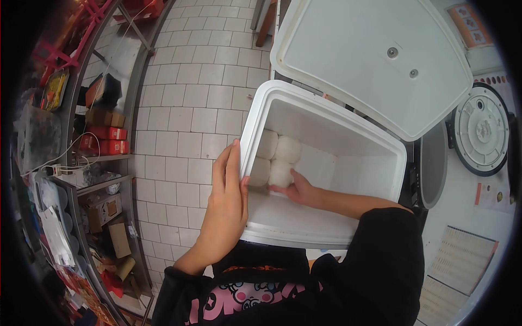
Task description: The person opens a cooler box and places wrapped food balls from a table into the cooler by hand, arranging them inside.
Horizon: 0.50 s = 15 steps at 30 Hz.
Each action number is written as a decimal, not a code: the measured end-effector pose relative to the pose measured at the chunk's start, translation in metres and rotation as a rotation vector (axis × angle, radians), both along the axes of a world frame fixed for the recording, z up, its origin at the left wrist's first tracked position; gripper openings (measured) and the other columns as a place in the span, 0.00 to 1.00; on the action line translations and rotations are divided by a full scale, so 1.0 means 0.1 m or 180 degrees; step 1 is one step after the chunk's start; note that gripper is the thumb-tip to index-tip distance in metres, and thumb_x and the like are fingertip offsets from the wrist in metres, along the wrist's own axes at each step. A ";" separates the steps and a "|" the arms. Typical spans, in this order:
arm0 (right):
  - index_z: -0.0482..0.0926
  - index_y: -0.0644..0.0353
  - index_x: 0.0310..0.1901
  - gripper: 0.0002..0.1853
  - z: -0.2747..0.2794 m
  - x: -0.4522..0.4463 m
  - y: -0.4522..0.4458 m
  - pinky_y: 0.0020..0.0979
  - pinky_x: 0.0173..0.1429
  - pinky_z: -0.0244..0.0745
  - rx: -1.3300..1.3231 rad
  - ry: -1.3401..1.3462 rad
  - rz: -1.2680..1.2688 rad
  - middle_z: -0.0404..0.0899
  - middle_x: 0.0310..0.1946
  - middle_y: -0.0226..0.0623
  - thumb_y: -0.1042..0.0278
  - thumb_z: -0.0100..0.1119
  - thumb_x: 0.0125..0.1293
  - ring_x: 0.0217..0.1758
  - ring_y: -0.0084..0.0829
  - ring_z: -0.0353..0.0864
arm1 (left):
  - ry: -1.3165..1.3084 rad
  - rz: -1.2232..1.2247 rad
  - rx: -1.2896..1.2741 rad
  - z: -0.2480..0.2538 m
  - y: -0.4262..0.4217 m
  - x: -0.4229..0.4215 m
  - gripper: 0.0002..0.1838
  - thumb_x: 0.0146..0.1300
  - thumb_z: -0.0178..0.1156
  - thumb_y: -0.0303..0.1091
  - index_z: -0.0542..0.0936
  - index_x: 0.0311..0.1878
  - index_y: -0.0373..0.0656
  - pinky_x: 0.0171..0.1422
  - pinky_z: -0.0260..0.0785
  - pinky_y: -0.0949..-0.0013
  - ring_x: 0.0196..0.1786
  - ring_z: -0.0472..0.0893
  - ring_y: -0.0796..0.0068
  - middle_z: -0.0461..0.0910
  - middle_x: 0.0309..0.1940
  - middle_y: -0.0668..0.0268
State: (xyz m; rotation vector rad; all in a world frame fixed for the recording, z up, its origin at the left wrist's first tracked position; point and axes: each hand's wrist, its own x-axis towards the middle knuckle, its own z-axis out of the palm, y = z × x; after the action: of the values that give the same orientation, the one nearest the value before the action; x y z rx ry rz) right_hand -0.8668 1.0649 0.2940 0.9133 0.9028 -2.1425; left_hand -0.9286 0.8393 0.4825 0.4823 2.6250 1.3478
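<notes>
balls (289,148) sit at one end of the white container (348,130); right hand (300,189) spans one, left hand (229,190) touches the rim (254,112), probably bracing; whether either grips, i cannot tell.

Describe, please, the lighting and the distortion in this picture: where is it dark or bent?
Head view: black, rounded corners, and the shelving on the left seems bowed, as with a wide lens; head view: the open lid is bright, without strong glare; head view: inside the white container, the pale balls sit in soft shade.
</notes>
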 end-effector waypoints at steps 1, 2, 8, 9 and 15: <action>0.42 0.72 0.63 0.30 0.00 -0.08 -0.03 0.45 0.70 0.57 -0.0425 -0.0170 -0.0713 0.48 0.63 0.57 0.53 0.29 0.72 0.66 0.53 0.53 | 0.0007 0.0019 -0.0037 0.00 0.00 0.01 0.26 0.65 0.42 0.22 0.52 0.66 0.35 0.51 0.70 0.59 0.52 0.71 0.43 0.56 0.58 0.45; 0.42 0.72 0.63 0.30 -0.01 -0.11 -0.01 0.45 0.70 0.57 -0.0433 -0.0174 -0.0716 0.48 0.63 0.57 0.53 0.29 0.72 0.66 0.53 0.53 | 0.0003 0.0016 -0.0045 0.00 0.00 0.01 0.26 0.65 0.42 0.22 0.52 0.66 0.35 0.51 0.70 0.59 0.52 0.71 0.43 0.56 0.58 0.45; 0.37 0.73 0.64 0.33 0.34 -0.22 0.10 0.44 0.70 0.56 -0.0198 -0.1051 0.0459 0.44 0.65 0.53 0.53 0.30 0.72 0.63 0.52 0.60 | -0.0065 -0.0047 0.0071 -0.02 0.01 0.00 0.24 0.66 0.40 0.24 0.52 0.66 0.34 0.54 0.69 0.59 0.55 0.69 0.45 0.56 0.58 0.44; 0.42 0.74 0.63 0.31 0.43 -0.28 0.08 0.43 0.68 0.59 0.0201 -0.1146 0.0892 0.51 0.63 0.52 0.54 0.33 0.71 0.61 0.48 0.65 | -0.0041 -0.0031 0.0092 -0.02 0.00 0.00 0.25 0.66 0.41 0.24 0.52 0.66 0.34 0.56 0.66 0.58 0.57 0.67 0.45 0.56 0.59 0.44; 0.74 0.72 0.43 0.19 2.53 -0.07 0.19 0.30 0.49 0.73 0.2759 0.1979 0.1858 0.80 0.32 0.42 0.61 0.41 0.70 0.47 0.34 0.78 | 0.0938 0.0145 -0.0400 -0.14 0.04 0.08 0.24 0.65 0.43 0.25 0.57 0.65 0.36 0.68 0.48 0.61 0.65 0.60 0.52 0.60 0.61 0.49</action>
State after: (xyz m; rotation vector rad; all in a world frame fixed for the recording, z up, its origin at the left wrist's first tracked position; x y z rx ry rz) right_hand -0.8734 1.0835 0.5467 0.2236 2.1884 -1.4846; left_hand -0.9207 0.8435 0.4683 0.6511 2.9508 1.1940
